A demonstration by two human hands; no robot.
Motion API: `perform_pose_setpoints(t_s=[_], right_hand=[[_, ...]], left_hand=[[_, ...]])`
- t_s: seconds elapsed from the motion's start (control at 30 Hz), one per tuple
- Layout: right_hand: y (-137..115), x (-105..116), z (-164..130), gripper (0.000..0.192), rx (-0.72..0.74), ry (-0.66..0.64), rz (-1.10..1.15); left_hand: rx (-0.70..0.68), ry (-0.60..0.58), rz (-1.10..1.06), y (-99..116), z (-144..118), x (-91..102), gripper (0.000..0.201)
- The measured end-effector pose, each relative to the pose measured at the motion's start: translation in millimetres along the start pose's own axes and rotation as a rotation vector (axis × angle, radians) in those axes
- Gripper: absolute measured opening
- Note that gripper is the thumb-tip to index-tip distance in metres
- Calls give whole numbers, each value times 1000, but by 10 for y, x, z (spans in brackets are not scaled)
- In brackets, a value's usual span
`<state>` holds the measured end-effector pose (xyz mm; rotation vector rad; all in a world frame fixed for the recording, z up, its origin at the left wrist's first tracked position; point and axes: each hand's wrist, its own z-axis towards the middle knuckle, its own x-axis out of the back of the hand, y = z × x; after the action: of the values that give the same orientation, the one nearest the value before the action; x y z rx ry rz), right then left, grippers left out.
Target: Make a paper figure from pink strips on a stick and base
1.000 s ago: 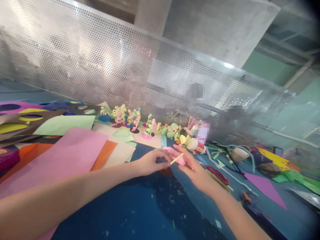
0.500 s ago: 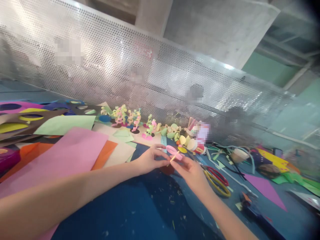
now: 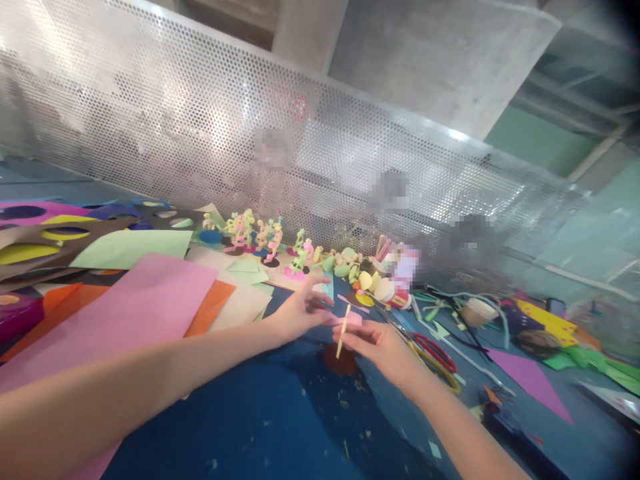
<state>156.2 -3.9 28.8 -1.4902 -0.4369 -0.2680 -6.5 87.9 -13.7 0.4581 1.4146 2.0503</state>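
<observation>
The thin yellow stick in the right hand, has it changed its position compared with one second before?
Yes. The yellow stick has swung from slanting to almost upright, and now hangs over the red disc on the blue table.

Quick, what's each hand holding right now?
Left hand: pinching the pink paper piece.
Right hand: pinching the yellow stick.

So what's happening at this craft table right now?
A person is working with small paper pieces over a blue table. The right hand pinches a thin yellow strip and a small pink paper piece; the left hand touches the same pink piece from the other side. A red disc lies on the table just below. Coloured paper sheets lie to the left, small paper figures stand behind, and scissors lie at the right.
</observation>
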Motion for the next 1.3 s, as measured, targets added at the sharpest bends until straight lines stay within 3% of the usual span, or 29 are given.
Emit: perform_pose_setpoints(t_s=[0.07, 0.2, 0.37, 0.5, 0.77, 0.87, 0.97, 1.07, 1.2, 1.3], right_hand=[[1, 26, -6, 29, 4, -15, -23], [28, 140, 1, 31, -26, -11, -46], [61, 289, 34, 30, -63, 42, -72], [75, 356, 51, 29, -60, 81, -89], [126, 411, 57, 30, 1, 133, -121], [107, 395, 53, 28, 23, 136, -149], [70, 363, 45, 26, 46, 134, -194], [50, 340, 46, 25, 64, 123, -252], [71, 363, 59, 23, 180, 182, -373], [71, 392, 54, 26, 155, 223, -350]], left_hand=[[3, -1, 34, -16, 11, 11, 49], [-3, 102, -5, -5, 71, 34, 38], [89, 256, -125, 109, 150, 84, 44], [114, 259, -51, 154, 148, 126, 54], [73, 305, 121, 115, 121, 176, 54], [103, 340, 136, 61, 138, 175, 44], [183, 373, 7, 36, 167, 163, 26], [235, 365, -111, 96, 183, 157, 44], [307, 261, -335, 232, 149, 174, 66], [284, 218, -314, 261, 115, 177, 69]])
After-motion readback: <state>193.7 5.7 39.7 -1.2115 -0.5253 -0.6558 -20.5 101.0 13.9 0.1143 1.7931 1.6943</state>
